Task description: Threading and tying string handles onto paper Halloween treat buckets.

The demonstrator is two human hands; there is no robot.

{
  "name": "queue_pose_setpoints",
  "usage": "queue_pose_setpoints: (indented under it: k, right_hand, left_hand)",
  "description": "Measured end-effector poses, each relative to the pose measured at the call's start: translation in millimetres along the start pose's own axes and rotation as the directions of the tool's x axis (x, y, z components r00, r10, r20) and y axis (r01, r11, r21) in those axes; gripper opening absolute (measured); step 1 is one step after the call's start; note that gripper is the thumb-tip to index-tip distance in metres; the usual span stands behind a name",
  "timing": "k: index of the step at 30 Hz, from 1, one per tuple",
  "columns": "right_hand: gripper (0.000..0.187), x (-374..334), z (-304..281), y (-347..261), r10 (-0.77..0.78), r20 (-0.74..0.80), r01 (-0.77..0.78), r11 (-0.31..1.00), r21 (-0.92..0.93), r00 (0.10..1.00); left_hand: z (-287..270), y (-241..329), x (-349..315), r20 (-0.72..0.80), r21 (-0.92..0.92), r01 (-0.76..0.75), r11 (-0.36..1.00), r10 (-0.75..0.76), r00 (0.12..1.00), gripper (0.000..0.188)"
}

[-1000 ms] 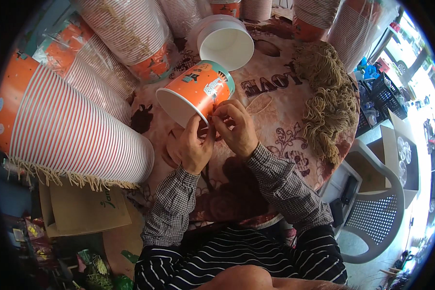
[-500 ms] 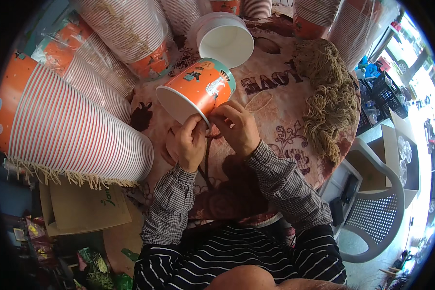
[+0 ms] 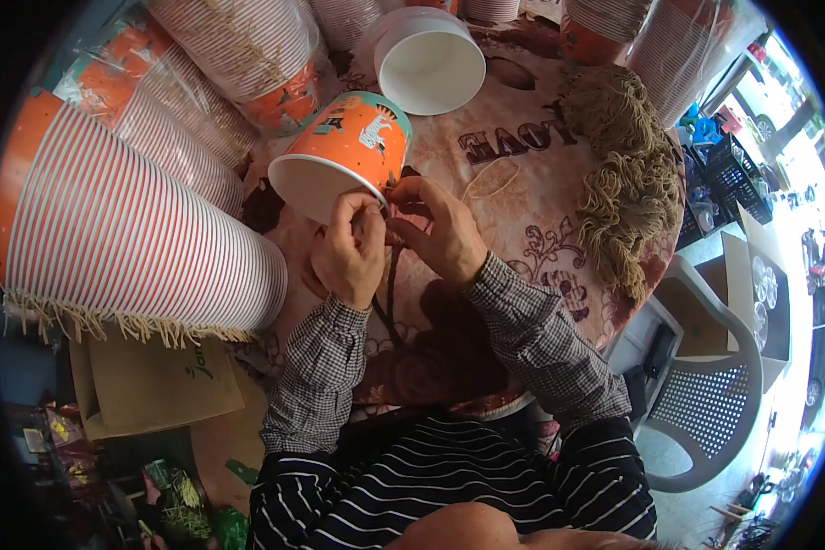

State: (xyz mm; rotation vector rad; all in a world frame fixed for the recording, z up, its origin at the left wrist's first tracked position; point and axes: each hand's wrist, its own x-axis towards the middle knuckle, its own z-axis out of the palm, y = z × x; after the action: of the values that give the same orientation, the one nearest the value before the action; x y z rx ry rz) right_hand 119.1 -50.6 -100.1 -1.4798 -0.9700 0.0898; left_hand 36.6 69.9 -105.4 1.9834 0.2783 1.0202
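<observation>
An orange paper bucket with printed figures and a green band at its base lies tilted on its side, its white-rimmed mouth toward me. My left hand pinches the near edge of that rim, fingers closed. Right beside it, my right hand has its thumb and forefinger drawn together at the outer side of the same rim. Whatever the right fingertips hold is too small to make out. A white paper bucket lies just beyond, its open mouth facing me.
A long nested stack of striped-edged buckets lies at the left, with beige cord ends under it. More wrapped stacks stand behind. Bundles of beige cord lie on the patterned tablecloth. A grey plastic chair is at the right.
The orange bucket has shifted left and slightly away from me, and its printed side has turned a little. Both hands stay at its rim, moving slightly left with it.
</observation>
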Motion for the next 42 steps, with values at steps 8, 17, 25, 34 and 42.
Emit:
queue_pose_setpoints:
  k: [8,17,25,34,42]
  right_hand:
    - [0.033,1.0,1.1,9.8,0.004,0.071,0.003,0.996,-0.090,0.997]
    - [0.024,2.0,-22.1,24.2,0.306,0.065,-0.288,0.936,-0.203,0.950]
    - [0.021,2.1,-34.7,22.1,0.108,0.097,-0.064,0.924,-0.377,0.989]
    - [0.017,11.9,-62.7,15.2,-0.005,0.008,0.008,0.905,-0.425,1.000]
    - [0.017,17.3,-60.3,16.6,0.089,-0.029,-0.094,0.936,-0.340,0.996]
  left_hand:
    - [6.1,20.0,-0.5,0.042,0.158,-0.328,0.931,0.326,0.945,0.008]
    - [19.1,-9.2,20.7,0.121,-0.034,-0.383,0.923,0.384,0.915,0.012]
    - [37.0,6.4,30.2,0.255,0.007,-0.337,0.941,0.325,0.911,0.027]
    - [53.3,-19.3,23.1,0.305,-0.006,-0.239,0.971,0.229,0.924,0.016]
    - [43.7,-19.0,26.9,0.309,-0.216,-0.008,0.976,0.076,0.948,0.010]
